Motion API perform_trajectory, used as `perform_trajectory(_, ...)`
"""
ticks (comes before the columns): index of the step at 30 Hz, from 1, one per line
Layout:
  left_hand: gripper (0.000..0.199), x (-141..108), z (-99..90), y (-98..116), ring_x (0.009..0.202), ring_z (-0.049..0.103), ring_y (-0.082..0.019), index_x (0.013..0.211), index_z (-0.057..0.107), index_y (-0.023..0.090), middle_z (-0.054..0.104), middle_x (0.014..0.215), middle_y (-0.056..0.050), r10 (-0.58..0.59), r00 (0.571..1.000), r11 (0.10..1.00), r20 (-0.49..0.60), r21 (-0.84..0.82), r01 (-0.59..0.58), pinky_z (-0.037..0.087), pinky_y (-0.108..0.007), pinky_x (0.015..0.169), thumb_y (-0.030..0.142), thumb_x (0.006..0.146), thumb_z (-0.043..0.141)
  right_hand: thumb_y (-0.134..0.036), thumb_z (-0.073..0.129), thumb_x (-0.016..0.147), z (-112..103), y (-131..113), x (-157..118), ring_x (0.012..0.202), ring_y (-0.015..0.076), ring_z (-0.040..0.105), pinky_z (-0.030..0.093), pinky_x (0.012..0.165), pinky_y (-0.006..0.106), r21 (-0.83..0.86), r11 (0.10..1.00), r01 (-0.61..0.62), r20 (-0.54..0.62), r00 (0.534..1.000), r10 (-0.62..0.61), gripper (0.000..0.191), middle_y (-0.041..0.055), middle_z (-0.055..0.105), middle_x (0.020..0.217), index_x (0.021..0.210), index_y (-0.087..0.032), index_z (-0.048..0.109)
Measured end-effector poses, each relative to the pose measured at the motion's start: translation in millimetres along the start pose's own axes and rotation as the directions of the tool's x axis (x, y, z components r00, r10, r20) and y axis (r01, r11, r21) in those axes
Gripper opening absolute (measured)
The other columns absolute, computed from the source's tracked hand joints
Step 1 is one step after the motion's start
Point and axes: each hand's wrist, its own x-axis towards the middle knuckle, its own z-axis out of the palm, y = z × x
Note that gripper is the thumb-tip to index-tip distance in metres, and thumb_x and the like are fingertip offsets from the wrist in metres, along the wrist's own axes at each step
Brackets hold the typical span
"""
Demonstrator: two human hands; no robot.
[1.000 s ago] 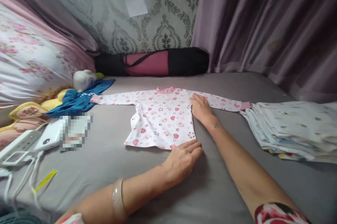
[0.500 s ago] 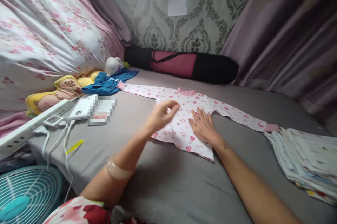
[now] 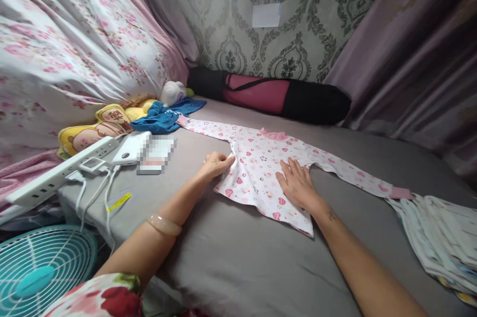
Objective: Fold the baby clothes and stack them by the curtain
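Observation:
A white long-sleeved child's shirt (image 3: 257,158) with pink hearts, pink collar and pink cuffs lies spread on the grey bed sheet (image 3: 238,267), its sleeves out to both sides. My left hand (image 3: 218,164) pinches the shirt's left side edge below the armpit, and the cloth creases there. Flat on the right half of the shirt's body rests my right hand (image 3: 297,183), fingers stretched and slightly spread. The left cuff touches a blue garment (image 3: 160,117); the right cuff reaches a stack of folded clothes (image 3: 443,237).
A power strip (image 3: 63,173) with cables, a white device (image 3: 131,149) and a blurred-out box (image 3: 156,155) lie at left. Yellow plush toys (image 3: 93,130) are behind them. A teal fan (image 3: 40,272) stands at lower left. A black and maroon long bag (image 3: 257,94) lies along the wall.
My left hand has moved left and down from above the shirt to its side edge and closed on the cloth. My right hand stays flat on the shirt. The view has shifted slightly left.

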Motion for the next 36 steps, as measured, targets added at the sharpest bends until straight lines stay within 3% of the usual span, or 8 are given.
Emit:
perform_trajectory(5,0.036,-2.7,-2.3,-1.3,0.047,0.032,-0.009,0.057,0.045,0.020,0.036,0.050,0.004,0.017,0.998,1.000,-0.054,-0.023,-0.019,0.021,-0.024,0.047,0.049,0.074,0.057,-0.048,0.019,0.099,1.6,0.5,-0.1,0.147,0.0288,0.015,0.013,0.118,0.050,-0.003,1.000,0.000,-0.013,1.000,0.000,0.063,0.0143,0.021,0.159,0.152,-0.016,0.029)
perform_trajectory(9,0.035,-4.8,-14.1,-9.7,0.052,0.042,-0.011,0.065,0.050,0.018,0.046,0.058,0.002,0.026,0.998,0.995,-0.060,-0.099,-0.032,0.028,-0.023,0.047,0.051,0.073,0.059,-0.049,0.019,0.099,3.0,1.5,0.1,0.147,0.0282,0.015,0.012,0.118,0.050,-0.004,1.000,0.001,-0.020,1.000,-0.001,0.063,0.0130,0.022,0.159,0.152,-0.016,0.030)
perform_trajectory(12,0.039,-6.2,-23.7,-13.2,0.053,0.044,-0.011,0.067,0.054,0.017,0.050,0.059,0.000,-0.003,0.999,0.999,-0.034,-0.033,0.002,0.030,-0.022,0.047,0.055,0.068,0.064,-0.049,0.018,0.099,3.5,2.0,0.5,0.147,0.0285,0.015,0.013,0.118,0.051,-0.001,1.000,0.001,-0.015,1.000,-0.001,0.063,0.0132,0.021,0.159,0.152,-0.016,0.029)
perform_trajectory(16,0.045,-7.5,-33.5,-14.8,0.049,0.044,-0.011,0.066,0.059,0.016,0.051,0.055,0.001,-0.062,0.992,0.997,0.110,0.044,0.058,0.026,-0.023,0.044,0.060,0.064,0.068,-0.050,0.017,0.099,4.3,2.4,1.0,0.147,0.0278,0.014,0.012,0.118,0.050,0.004,1.000,-0.008,-0.005,1.000,0.008,0.064,0.0125,0.021,0.160,0.152,-0.017,0.029)
perform_trajectory(21,0.046,-6.6,-38.5,-17.3,0.055,0.055,-0.014,0.085,0.067,0.016,0.064,0.067,-0.003,-0.118,0.957,0.988,0.263,-0.061,0.139,0.035,-0.023,0.047,0.054,0.060,0.075,-0.049,0.018,0.099,5.8,1.9,0.9,0.147,0.0274,0.015,0.012,0.118,0.050,-0.005,1.000,-0.007,-0.021,1.000,0.007,0.062,0.0120,0.022,0.159,0.151,-0.017,0.031)
perform_trajectory(27,0.039,-11.0,-49.3,-15.8,0.052,0.049,-0.013,0.069,0.058,0.018,0.057,0.057,0.001,-0.068,0.987,0.997,0.145,0.041,0.062,0.032,-0.023,0.046,0.050,0.055,0.077,-0.045,0.021,0.099,1.7,5.6,-4.3,0.146,0.0286,0.019,0.014,0.118,0.049,0.016,0.999,0.045,-0.024,0.999,-0.044,0.060,0.0145,0.026,0.158,0.148,-0.014,0.036)
perform_trajectory(30,0.039,-13.5,-57.0,-14.8,0.049,0.046,-0.012,0.065,0.060,0.018,0.054,0.052,0.003,-0.068,0.991,0.986,0.119,0.159,0.049,0.028,-0.023,0.045,0.050,0.052,0.077,-0.046,0.025,0.098,-5.3,11.1,-18.6,0.145,0.0278,0.022,0.018,0.118,0.048,0.069,0.993,0.100,0.018,0.995,-0.101,0.060,0.0130,0.029,0.157,0.148,-0.014,0.037)
perform_trajectory(36,0.035,-14.6,-65.0,-19.1,0.043,0.041,-0.011,0.052,0.058,0.018,0.046,0.044,0.003,-0.081,0.953,0.975,0.291,0.223,0.015,0.024,-0.022,0.042,0.048,0.053,0.077,-0.054,0.034,0.096,-31.8,12.9,-81.8,0.145,0.0270,0.024,0.023,0.118,0.046,0.217,0.961,0.170,0.119,0.973,-0.199,0.061,0.0090,0.029,0.157,0.146,-0.020,0.042)
